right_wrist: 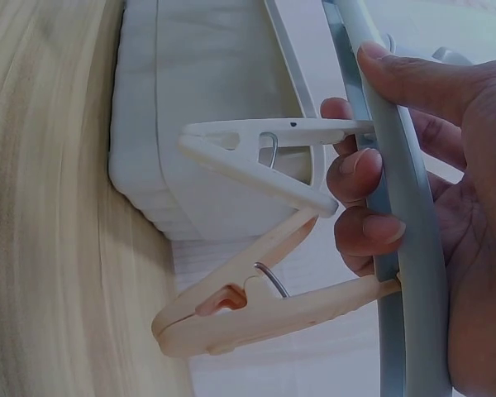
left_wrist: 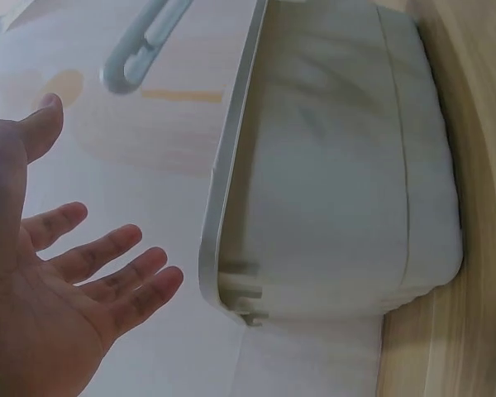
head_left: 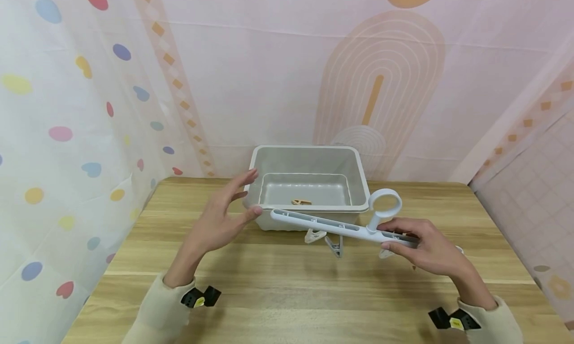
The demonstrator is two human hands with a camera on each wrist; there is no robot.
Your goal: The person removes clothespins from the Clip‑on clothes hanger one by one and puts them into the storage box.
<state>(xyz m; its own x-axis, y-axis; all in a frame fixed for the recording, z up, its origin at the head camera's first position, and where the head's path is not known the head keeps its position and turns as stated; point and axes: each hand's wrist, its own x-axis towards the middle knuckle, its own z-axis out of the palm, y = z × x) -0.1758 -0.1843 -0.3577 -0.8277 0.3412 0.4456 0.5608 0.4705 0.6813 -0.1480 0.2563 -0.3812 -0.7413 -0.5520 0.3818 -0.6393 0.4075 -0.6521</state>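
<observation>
My right hand (head_left: 426, 247) grips one end of a light-blue clip hanger (head_left: 365, 235), a slotted bar with an upright ring. In the right wrist view, thumb and fingers wrap round the bar, with a white clip (right_wrist: 207, 145) and a peach-orange clip (right_wrist: 314, 311) hanging from it. Farther along hang another white clip (head_left: 315, 236) and a grey-blue clip (head_left: 335, 246). My left hand (head_left: 219, 219) is held up beside the left side of a grey bin (head_left: 287, 222), fingers spread. In the left wrist view its palm holds nothing, and the hanger's free end lies beyond the thumb.
Inside the bin lies a small orange clothespin (head_left: 302, 202). The bin stands on a wood-grain table (head_left: 287, 294), near its back edge. Behind and to the left hangs a patterned curtain (head_left: 251, 85). Another patterned cloth (head_left: 533, 184) hangs at the right.
</observation>
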